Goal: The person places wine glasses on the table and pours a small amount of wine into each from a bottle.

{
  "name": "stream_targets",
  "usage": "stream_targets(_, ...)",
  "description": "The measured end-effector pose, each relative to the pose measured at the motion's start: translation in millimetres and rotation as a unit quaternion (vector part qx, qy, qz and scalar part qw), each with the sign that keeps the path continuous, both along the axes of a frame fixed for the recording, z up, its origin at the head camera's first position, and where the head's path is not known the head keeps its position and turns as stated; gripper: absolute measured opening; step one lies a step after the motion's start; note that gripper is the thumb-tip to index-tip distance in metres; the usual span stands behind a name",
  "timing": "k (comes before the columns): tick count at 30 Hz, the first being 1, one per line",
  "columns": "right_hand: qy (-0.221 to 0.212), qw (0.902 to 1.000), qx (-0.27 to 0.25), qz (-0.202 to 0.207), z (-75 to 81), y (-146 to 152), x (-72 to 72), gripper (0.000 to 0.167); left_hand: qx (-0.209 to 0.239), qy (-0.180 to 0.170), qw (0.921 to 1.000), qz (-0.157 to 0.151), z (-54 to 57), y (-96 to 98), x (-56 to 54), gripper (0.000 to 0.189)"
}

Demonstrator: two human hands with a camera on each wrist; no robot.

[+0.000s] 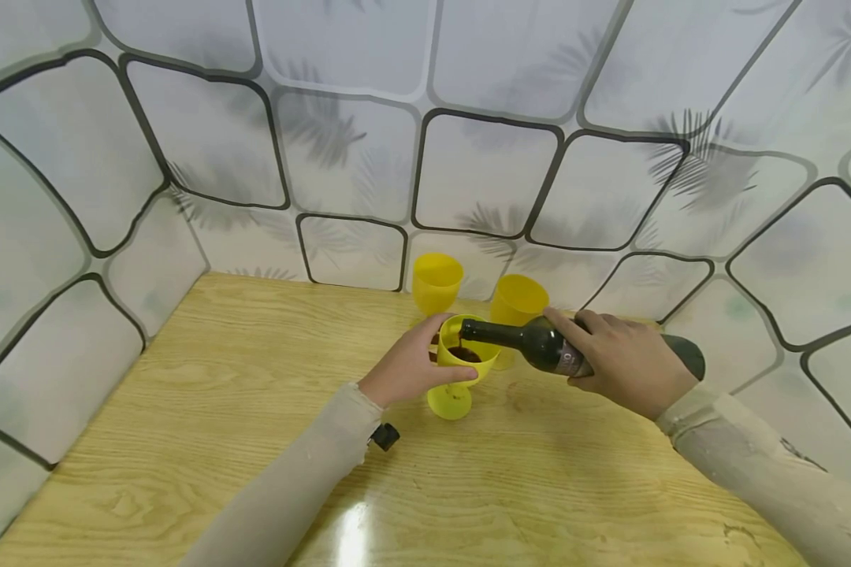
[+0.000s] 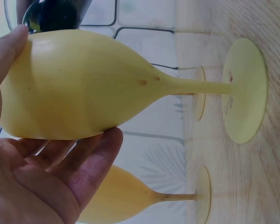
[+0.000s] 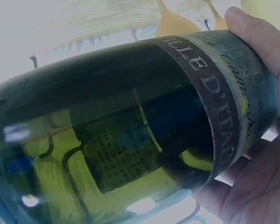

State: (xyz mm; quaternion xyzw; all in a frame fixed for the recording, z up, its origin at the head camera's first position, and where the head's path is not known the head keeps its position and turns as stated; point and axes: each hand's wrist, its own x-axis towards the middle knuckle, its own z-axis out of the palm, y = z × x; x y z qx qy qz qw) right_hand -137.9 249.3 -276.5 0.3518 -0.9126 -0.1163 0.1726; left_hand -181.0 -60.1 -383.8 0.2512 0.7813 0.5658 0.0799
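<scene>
A yellow goblet (image 1: 485,367) stands on the table with dark red wine (image 1: 466,354) in its bowl. My left hand (image 1: 411,362) holds the bowl from the left, thumb in front and fingers behind; in the left wrist view the goblet (image 2: 79,84) shows its stem and flat foot. With my right hand (image 1: 624,358) I grip a dark green wine bottle (image 1: 539,346), tilted nearly level. Its mouth is over the goblet's rim, and a thin stream runs down from it. In the right wrist view, the labelled bottle (image 3: 107,121) shows my fingers wrapped around it.
Two more yellow goblets stand behind, one goblet (image 1: 436,287) at the back and another goblet (image 1: 519,299) partly hidden by the bottle neck. The wooden table (image 1: 255,378) meets a patterned wall (image 1: 354,157) at the back. A small black object (image 1: 384,435) shows at my left wrist.
</scene>
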Motion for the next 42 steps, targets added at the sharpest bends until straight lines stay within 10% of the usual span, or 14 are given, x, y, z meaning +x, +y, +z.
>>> stream_targets(42, -0.003, 0.9999, -0.011, 0.001, -4.1, 1.5, 1.6, 0.101, 0.000, 0.004, 1.0000, 0.001, -1.0, 0.5, -0.1, 0.084)
